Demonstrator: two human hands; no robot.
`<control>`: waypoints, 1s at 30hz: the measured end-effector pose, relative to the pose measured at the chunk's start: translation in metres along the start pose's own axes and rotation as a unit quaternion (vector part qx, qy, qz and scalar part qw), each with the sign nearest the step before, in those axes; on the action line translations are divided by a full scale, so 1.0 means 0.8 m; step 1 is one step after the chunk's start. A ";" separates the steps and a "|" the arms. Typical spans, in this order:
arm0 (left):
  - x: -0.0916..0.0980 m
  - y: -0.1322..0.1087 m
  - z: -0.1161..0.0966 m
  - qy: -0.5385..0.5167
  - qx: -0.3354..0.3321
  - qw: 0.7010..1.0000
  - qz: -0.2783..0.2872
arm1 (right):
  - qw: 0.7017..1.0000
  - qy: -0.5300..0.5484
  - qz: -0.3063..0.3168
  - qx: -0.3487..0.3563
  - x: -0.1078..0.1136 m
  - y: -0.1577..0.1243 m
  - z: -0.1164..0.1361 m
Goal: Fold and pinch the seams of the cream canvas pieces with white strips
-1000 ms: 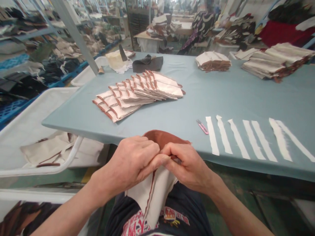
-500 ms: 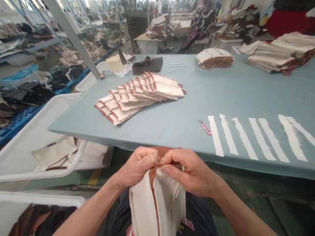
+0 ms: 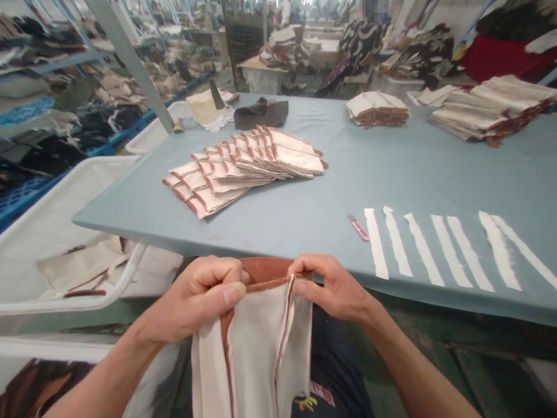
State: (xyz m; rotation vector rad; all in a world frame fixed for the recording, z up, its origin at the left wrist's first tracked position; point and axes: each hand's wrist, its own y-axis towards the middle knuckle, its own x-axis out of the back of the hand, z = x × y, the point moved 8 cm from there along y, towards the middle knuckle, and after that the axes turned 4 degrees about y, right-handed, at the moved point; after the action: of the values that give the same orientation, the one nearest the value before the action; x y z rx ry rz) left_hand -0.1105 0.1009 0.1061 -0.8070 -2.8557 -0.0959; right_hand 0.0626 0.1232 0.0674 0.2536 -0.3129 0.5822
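A cream fabric piece with brown edging and seams (image 3: pixel 256 342) hangs over my lap, its top edge spread to show a brown inner side. My left hand (image 3: pixel 209 293) pinches that edge on the left, thumb in front and fingers behind. On the right, my right hand (image 3: pixel 319 284) grips the same edge beside a seam, thumb and forefinger closed. The piece's lower end runs out of the picture. Just beyond my hands is the near edge of a table with a blue-green cover (image 3: pixel 278 226).
A fanned stack of similar cream pieces (image 3: pixel 248 162) lies on the table. Pink thread snips (image 3: pixel 359 227) rest beside several white strips (image 3: pixel 418 247). More stacks (image 3: pixel 491 107) stand at the back right. White bins (image 3: pixel 69 186) are at the left, and a person (image 3: pixel 361 40) is in the background.
My hands have moved apart along the fabric's top edge, my left one going left. The edge is now stretched wider and the brown inside shows more.
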 end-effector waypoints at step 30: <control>-0.036 0.022 -0.047 0.304 -0.142 0.941 0.046 | 0.987 -0.147 0.039 0.048 -0.005 0.002 0.078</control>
State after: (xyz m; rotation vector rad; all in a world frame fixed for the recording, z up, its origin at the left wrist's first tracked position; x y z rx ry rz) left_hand -0.0718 0.0973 0.1378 -0.7864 -2.2385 -0.6374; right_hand 0.0451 0.1030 0.1238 0.4236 -0.5832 0.6388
